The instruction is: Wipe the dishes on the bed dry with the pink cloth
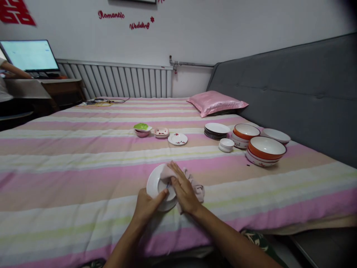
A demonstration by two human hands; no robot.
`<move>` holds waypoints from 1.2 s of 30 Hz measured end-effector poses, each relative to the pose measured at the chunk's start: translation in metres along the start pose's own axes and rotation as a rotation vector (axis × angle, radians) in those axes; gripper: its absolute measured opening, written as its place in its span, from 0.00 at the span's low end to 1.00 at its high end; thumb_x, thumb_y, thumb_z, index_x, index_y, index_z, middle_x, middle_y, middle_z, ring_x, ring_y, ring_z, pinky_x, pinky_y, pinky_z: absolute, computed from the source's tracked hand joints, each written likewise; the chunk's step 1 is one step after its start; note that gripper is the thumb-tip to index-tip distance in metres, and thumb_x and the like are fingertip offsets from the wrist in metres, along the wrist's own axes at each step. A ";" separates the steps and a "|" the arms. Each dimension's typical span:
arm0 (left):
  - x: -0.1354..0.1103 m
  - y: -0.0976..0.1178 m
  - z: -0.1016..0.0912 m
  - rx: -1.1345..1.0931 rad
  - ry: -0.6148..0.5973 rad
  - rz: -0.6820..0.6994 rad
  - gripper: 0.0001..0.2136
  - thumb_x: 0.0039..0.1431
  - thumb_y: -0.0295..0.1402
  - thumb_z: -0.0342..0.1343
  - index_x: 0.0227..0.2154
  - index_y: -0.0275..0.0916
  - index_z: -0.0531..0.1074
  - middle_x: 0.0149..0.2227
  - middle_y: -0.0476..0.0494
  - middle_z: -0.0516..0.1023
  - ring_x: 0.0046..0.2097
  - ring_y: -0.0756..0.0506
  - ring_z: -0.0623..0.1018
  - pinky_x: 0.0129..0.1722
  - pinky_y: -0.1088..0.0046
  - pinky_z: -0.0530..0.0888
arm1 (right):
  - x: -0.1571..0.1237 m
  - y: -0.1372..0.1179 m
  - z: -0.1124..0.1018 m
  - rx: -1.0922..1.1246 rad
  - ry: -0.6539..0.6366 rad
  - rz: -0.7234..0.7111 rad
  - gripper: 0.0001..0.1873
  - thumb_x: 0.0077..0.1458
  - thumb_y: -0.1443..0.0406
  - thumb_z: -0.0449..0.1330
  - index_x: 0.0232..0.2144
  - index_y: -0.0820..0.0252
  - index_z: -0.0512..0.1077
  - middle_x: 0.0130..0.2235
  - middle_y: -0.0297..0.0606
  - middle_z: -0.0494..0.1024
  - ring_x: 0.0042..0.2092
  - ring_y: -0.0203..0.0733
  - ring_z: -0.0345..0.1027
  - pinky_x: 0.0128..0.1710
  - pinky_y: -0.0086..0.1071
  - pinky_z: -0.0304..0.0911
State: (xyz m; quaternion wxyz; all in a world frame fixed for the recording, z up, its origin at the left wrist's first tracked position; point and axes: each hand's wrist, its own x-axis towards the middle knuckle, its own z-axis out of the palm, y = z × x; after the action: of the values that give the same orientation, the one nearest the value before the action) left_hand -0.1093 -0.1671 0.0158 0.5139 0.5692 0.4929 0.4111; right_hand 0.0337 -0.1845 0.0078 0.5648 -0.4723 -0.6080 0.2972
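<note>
A small white plate [154, 182] is tilted up over the striped bedspread [69, 175]. My left hand [147, 207] grips its near rim, thumb on the plate's face. My right hand [182, 190] lies flat, fingers stretched, pressing a pale pinkish cloth [196, 188] against the plate's inside. The cloth bunches out to the right of that hand.
Farther back lie a green dish [142, 127], a small pink dish [161, 132] and a flowered saucer [177, 139]. To the right stand a plate stack [216, 130], small saucers [226, 144], orange-and-white bowls [265, 149] and a pink pillow [216, 102]. Another person's arm [13, 70] is at a desk, far left.
</note>
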 end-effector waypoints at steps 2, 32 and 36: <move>-0.001 0.001 0.001 0.017 -0.010 0.043 0.16 0.40 0.36 0.64 0.32 0.29 0.77 0.29 0.38 0.81 0.31 0.41 0.78 0.31 0.71 0.74 | -0.005 -0.003 0.004 -0.216 -0.078 -0.125 0.25 0.62 0.62 0.45 0.61 0.54 0.52 0.65 0.34 0.48 0.66 0.40 0.36 0.64 0.44 0.36; -0.005 0.012 -0.001 -0.010 -0.016 0.083 0.10 0.37 0.32 0.65 0.24 0.33 0.77 0.25 0.41 0.80 0.28 0.43 0.76 0.28 0.73 0.73 | 0.002 -0.016 -0.014 -0.694 -0.294 -0.412 0.30 0.63 0.55 0.40 0.64 0.56 0.43 0.66 0.37 0.44 0.66 0.45 0.33 0.63 0.48 0.36; -0.007 0.018 -0.001 -0.038 0.071 0.038 0.16 0.36 0.35 0.67 0.30 0.31 0.77 0.28 0.39 0.81 0.30 0.42 0.78 0.31 0.71 0.74 | 0.002 -0.014 -0.012 -0.660 -0.249 -0.347 0.32 0.63 0.56 0.42 0.64 0.57 0.37 0.66 0.38 0.44 0.66 0.45 0.33 0.63 0.47 0.39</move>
State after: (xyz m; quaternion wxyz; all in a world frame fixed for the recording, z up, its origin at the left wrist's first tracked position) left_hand -0.1090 -0.1736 0.0336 0.4987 0.5539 0.4919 0.4500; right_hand 0.0424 -0.1904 0.0231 0.3463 -0.4792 -0.8055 0.0406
